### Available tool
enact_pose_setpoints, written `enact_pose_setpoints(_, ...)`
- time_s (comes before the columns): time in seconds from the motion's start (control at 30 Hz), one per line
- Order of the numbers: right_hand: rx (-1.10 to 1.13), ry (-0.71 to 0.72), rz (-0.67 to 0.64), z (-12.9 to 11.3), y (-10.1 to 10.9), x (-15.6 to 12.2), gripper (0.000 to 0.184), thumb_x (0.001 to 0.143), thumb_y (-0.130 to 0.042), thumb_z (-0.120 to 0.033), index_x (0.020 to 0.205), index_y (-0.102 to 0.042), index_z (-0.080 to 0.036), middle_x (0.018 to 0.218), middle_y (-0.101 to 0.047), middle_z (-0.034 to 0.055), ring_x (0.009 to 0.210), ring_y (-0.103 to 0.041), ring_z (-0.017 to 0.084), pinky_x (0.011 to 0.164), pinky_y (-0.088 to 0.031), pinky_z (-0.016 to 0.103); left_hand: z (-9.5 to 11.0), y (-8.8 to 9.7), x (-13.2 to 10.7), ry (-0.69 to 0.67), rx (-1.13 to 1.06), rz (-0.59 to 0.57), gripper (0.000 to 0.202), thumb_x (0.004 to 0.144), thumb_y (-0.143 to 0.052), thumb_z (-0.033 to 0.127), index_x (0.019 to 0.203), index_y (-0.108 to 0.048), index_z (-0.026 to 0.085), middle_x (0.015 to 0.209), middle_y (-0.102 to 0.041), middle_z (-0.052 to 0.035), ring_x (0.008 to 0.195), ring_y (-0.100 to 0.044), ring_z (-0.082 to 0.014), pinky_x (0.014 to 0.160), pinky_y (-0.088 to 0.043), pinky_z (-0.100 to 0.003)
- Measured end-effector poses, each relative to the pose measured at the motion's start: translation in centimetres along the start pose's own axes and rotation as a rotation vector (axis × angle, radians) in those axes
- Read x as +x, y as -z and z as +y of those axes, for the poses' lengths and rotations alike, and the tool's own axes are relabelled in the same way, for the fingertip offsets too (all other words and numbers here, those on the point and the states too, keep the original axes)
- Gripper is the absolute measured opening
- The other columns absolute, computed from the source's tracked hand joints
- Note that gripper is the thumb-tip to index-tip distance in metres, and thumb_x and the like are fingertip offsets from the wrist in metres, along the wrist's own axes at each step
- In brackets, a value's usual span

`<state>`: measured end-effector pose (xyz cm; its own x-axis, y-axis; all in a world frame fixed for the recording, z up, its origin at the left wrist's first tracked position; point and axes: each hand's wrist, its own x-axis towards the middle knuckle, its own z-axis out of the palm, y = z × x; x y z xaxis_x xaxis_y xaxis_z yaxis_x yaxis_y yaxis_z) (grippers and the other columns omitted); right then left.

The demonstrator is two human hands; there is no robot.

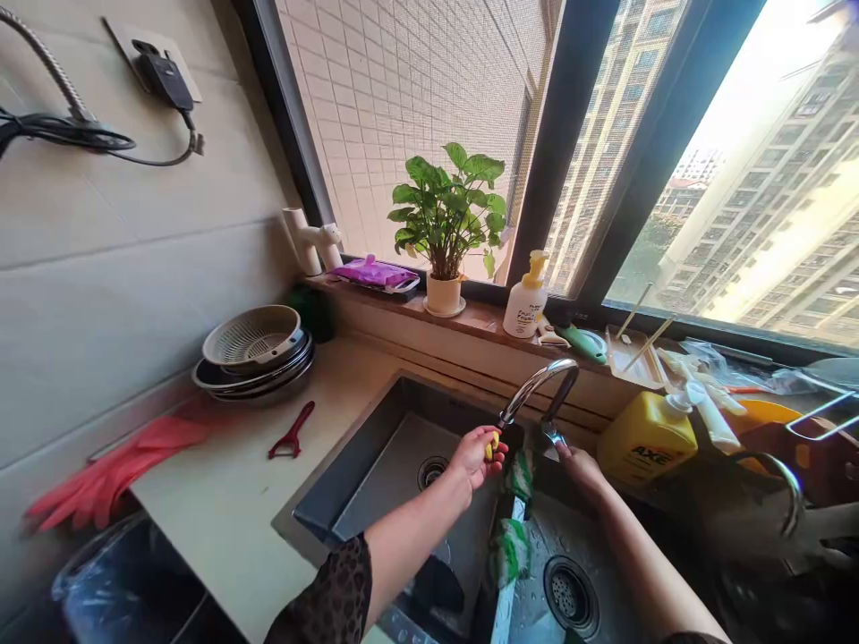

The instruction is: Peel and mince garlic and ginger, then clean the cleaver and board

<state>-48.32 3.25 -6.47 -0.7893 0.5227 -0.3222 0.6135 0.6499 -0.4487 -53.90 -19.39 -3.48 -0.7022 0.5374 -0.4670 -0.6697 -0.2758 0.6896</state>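
Observation:
My left hand (475, 456) is curled around a small yellow object (492, 444), held under the spout of the chrome tap (535, 388) above the left basin of the dark double sink (376, 465). At the base of the tap, my right hand (582, 468) rests with its fingers on the tap lever (553, 436). Between my hands, green cloths (515, 519) hang over the divider between the basins. I cannot make out any water running.
On the counter lie a red peeler (292, 431), stacked bowls with a colander (253, 351) and pink gloves (114, 470). The sill holds a potted plant (446, 224), a pump bottle (525, 298) and a yellow detergent bottle (648, 436). A dish rack (792, 465) stands right.

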Motion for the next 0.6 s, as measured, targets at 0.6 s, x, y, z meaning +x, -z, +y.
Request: enact_pose_setpoints(0.6,1.753,0.007,-0.612,-12.0,-3.9,-5.1,0.016,0.072,-0.068,-0.013,0.067,-0.054,-0.02,0.058,-0.053,-0.004,0.04,-0.042,0.005,0.03,-0.028,0.012,-1.4,2.1,2.9,-0.131,0.131,0.119,0.049,0.065,-0.07,0.061,0.065,-0.048,0.017,0.042,-0.032,0.0116,0.033,-0.023,-0.0017,0.038,-0.009,-0.019)
